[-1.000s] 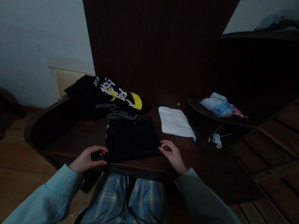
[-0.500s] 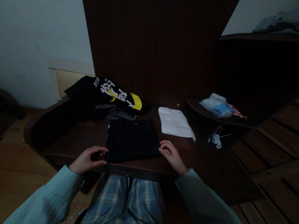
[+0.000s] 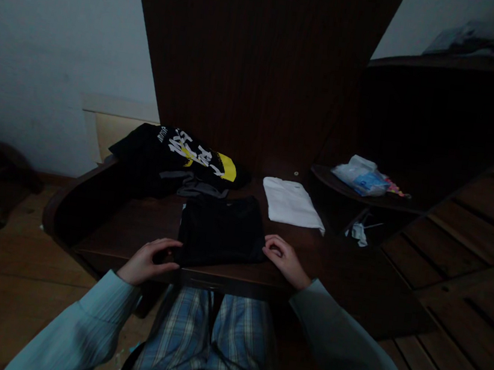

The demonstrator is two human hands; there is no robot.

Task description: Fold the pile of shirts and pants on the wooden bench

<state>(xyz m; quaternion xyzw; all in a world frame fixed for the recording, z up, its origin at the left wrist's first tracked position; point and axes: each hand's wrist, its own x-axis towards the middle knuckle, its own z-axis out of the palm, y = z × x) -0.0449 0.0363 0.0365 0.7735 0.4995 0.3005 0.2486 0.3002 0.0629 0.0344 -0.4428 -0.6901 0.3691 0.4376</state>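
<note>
A black garment (image 3: pixel 222 233), folded into a rough rectangle with a small light logo near its far edge, lies flat at the front of the dark wooden desktop (image 3: pixel 118 226). At its near left corner is my left hand (image 3: pixel 148 260), thumb and forefinger apart, their tips touching the cloth. My right hand (image 3: pixel 286 263) has its fingers curled with the thumb at the right edge, closed on the cloth there. Behind and to the right rests a folded white garment (image 3: pixel 292 203). A loose black shirt (image 3: pixel 150 163) with white lettering and a yellow patch is heaped at the back left.
A small corner shelf (image 3: pixel 333 181) on the right carries a plastic packet (image 3: pixel 361 176). Below it lies crumpled pale material (image 3: pixel 359 233). A raised curved side (image 3: pixel 60 203) bounds the desktop on the left. Wooden slats (image 3: pixel 468 263) stand at the far right.
The camera view has shifted slightly. Both hands stay at the edges of the black garment, whose near edge looks a little smoother. Nothing else has visibly moved.
</note>
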